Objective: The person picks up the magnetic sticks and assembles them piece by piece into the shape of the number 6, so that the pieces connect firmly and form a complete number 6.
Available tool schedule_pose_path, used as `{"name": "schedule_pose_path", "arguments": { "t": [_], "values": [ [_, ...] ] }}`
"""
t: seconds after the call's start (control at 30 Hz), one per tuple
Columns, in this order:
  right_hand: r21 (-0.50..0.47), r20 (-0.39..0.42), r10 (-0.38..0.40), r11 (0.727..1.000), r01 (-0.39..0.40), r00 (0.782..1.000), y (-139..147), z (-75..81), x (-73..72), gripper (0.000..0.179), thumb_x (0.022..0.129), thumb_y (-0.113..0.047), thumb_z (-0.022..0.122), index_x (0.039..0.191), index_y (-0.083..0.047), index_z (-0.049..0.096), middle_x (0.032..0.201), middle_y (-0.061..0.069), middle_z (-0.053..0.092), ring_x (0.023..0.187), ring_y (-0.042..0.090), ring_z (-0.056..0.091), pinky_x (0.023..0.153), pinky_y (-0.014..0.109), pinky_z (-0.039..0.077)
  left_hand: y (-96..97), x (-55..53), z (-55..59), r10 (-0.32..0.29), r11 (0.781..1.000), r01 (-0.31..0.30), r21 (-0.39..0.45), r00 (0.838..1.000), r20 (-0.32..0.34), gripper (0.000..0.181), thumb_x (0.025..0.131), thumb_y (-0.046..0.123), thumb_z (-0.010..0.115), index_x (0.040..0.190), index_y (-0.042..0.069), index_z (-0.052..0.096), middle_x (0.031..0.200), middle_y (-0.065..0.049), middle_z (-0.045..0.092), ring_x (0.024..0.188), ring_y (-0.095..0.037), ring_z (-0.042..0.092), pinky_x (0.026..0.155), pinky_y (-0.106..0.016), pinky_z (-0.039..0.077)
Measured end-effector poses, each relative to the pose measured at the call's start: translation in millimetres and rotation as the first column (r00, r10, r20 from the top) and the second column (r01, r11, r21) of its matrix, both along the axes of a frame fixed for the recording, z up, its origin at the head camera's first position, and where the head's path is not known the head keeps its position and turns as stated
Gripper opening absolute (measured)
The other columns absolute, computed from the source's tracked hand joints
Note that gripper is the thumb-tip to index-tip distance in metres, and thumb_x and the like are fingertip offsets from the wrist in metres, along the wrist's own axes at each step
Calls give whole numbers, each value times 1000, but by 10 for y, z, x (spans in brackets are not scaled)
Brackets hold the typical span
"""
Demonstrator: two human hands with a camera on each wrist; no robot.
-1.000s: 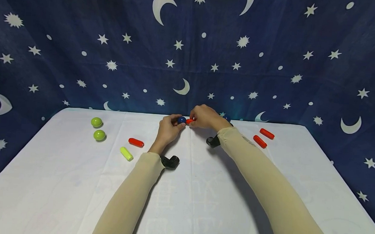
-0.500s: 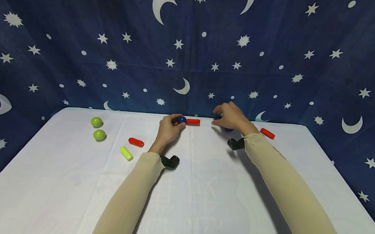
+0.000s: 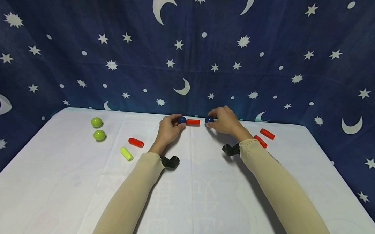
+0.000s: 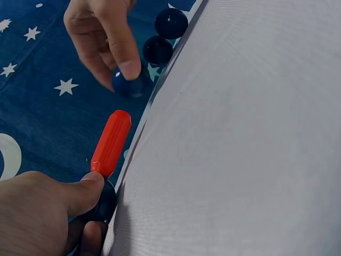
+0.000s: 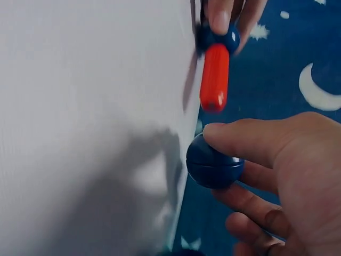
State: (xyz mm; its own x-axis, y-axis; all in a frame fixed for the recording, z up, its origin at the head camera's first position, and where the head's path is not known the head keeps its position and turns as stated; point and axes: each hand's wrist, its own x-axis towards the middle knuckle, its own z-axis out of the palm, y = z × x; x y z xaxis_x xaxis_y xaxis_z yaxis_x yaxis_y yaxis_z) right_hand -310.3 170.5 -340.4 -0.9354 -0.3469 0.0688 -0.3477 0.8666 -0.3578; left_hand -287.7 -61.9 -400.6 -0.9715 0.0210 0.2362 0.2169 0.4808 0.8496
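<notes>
At the back of the table my left hand point(image 3: 168, 131) grips a dark blue ball point(image 3: 181, 120). A red ridged stick point(image 3: 193, 122) projects from that ball toward the right; its far end is free in the right wrist view. Just right of the stick, across a small gap, my right hand point(image 3: 226, 121) pinches a second blue ball point(image 5: 210, 166) between thumb and fingers. A seam line runs around this ball. Two more blue balls point(image 4: 171, 23) lie beyond the right hand in the left wrist view, hidden behind it in the head view.
Two green balls point(image 3: 99, 135) lie at the left of the white table point(image 3: 177, 207). Closer in are a red stick point(image 3: 136, 142) and a yellow-green stick point(image 3: 126, 153). Two red sticks point(image 3: 267, 133) lie at the right, one partly behind the sleeve. A star-patterned cloth point(image 3: 120, 79) hangs behind.
My right hand has let go of the red stick, reached right to the blue balls, and come back leftward holding one. The left hand has kept its place.
</notes>
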Motion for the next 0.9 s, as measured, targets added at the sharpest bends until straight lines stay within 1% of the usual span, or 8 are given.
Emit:
{"name": "schedule_pose_path", "arguments": {
  "t": [0.13,0.27,0.37,0.47,0.57,0.63,0.77,0.9],
  "values": [
    [-117,13,-3,993,5,1000,-95,-101,43,40,87,-22,80,121,-3,72,113,16,68,105,31,56,91,47,45,6,0,2,3,1000,-3,-1,1000,0,39,93,8,75,130,-1,66,117,-18,69,99,-24,59,88,-35,50],
    [-239,1,-29,971,29,1000,-138,-210,70,38,87,-17,79,120,0,72,112,18,67,96,29,63,90,45,45,8,-1,-2,3,1000,-3,3,1000,1,39,93,8,74,131,-1,65,119,-18,68,100,-24,59,88,-35,50],
    [-330,10,-70,942,70,997,-174,-291,91,37,87,-15,78,121,0,71,111,18,65,91,28,62,82,40,46,6,3,-1,5,1000,-5,9,1000,3,40,94,8,73,132,-1,65,121,-19,68,102,-25,60,90,-36,51],
    [-385,27,-121,915,122,992,-218,-375,105,39,87,-15,78,124,-2,70,110,18,62,87,26,57,71,34,44,4,8,1,9,1000,-9,13,1000,1,40,94,8,73,132,-1,65,123,-19,67,105,-26,61,93,-37,51],
    [-432,32,-169,887,166,985,-252,-463,104,42,87,-16,78,126,-3,69,110,17,63,85,24,54,72,31,41,3,7,-4,12,1000,-12,10,1000,-7,40,94,9,73,132,-2,64,124,-20,67,106,-27,62,94,-38,51],
    [-473,41,-196,860,192,980,-262,-514,103,43,88,-17,78,127,-3,68,108,16,64,86,23,54,74,31,41,6,4,-8,14,1000,-14,9,1000,-15,40,94,9,73,132,-2,64,123,-20,68,106,-27,63,93,-38,51],
    [-537,58,-221,815,217,974,-256,-590,101,43,89,-19,79,128,-5,67,103,12,64,88,22,53,77,33,41,13,2,-10,17,1000,-17,10,999,-29,41,94,10,73,132,-3,64,121,-21,69,104,-28,64,92,-38,51],
    [-538,30,-209,821,192,977,-242,-647,88,44,90,-23,78,129,-5,67,99,10,63,87,22,54,77,34,42,16,6,3,28,1000,-27,3,999,-24,43,94,11,73,133,-3,63,120,-21,69,104,-27,63,92,-38,51]
  ]
}}
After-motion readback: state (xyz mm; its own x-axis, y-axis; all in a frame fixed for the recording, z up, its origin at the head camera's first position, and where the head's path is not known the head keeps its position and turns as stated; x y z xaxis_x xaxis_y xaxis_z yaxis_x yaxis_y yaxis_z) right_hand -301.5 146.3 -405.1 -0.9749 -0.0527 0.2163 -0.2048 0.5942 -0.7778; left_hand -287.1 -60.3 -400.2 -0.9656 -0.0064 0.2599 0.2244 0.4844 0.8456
